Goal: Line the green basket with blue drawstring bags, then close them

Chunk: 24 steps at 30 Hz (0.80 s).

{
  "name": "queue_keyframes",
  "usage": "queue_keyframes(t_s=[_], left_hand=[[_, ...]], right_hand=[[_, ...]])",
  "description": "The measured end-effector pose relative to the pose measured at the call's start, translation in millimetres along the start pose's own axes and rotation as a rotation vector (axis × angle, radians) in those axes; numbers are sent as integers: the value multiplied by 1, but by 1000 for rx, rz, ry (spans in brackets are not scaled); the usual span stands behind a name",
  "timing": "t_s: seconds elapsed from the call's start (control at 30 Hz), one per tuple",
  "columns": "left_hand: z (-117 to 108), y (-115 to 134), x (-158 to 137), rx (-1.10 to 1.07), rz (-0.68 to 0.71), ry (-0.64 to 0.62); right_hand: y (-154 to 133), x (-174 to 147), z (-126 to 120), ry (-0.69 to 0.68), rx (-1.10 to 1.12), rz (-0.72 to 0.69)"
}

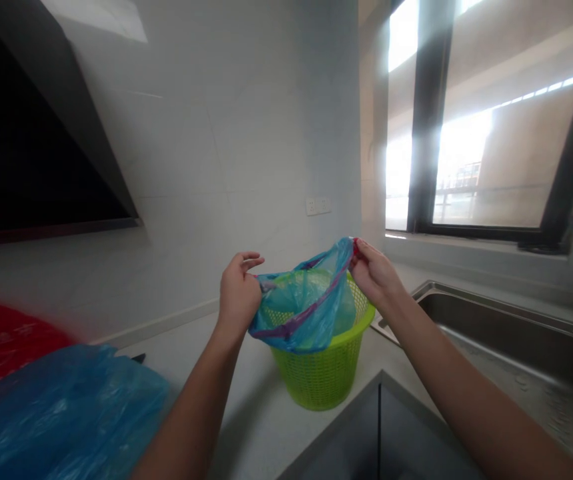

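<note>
A blue see-through plastic garbage bag (294,337) with a purple drawstring band round its mouth is stretched over a lime-green perforated basket (319,377). The bag's mouth gapes, and part of it hangs down inside the basket. My left hand (240,290) is closed on the left side of the bag's rim, the grip partly hidden behind the hand. At the other side, my right hand (374,273) pinches the rim beside a red bit of the band, raised above the basket's edge. The basket stands upright on the white counter (246,400).
On the left lie a blue plastic bag (76,413) and a red bag (11,340). A steel sink (506,373) is set into the counter at right, below a window (496,133). A dark range hood (41,133) juts out upper left; wall sockets (318,206) sit behind.
</note>
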State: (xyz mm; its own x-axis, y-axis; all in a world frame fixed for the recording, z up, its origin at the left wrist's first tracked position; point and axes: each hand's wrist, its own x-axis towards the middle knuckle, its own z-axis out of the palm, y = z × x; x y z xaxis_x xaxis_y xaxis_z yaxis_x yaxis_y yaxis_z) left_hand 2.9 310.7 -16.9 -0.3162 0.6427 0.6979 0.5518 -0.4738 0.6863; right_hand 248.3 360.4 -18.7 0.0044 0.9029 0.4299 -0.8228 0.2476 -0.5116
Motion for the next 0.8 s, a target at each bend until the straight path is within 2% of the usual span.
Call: queue_keyframes(t_s=[0.1, 0.17, 0.33, 0.47, 0.57, 0.67, 0.73, 0.8], left_hand=[[3, 4, -2, -25, 168, 104], [4, 2, -1, -63, 230, 134], [4, -9, 9, -423, 99, 337], [-5, -7, 18, -530, 52, 429], [-17, -3, 25, -510, -37, 408], [-25, -2, 29, -489, -261, 314], [-27, -4, 29, -450, -370, 246], [-24, -9, 28, -378, -398, 190]], right_hand=[[-2, -4, 1, -61, -15, 17], [-3, -8, 3, -88, -42, 40], [-9, -17, 9, -96, -147, 76], [-19, -14, 4, 11, -214, 5], [-27, -7, -4, 142, -290, -120], [-33, 2, -14, 248, -372, -248], [-37, 6, -20, 285, -395, -247], [-41, 9, -24, 318, -354, -196]])
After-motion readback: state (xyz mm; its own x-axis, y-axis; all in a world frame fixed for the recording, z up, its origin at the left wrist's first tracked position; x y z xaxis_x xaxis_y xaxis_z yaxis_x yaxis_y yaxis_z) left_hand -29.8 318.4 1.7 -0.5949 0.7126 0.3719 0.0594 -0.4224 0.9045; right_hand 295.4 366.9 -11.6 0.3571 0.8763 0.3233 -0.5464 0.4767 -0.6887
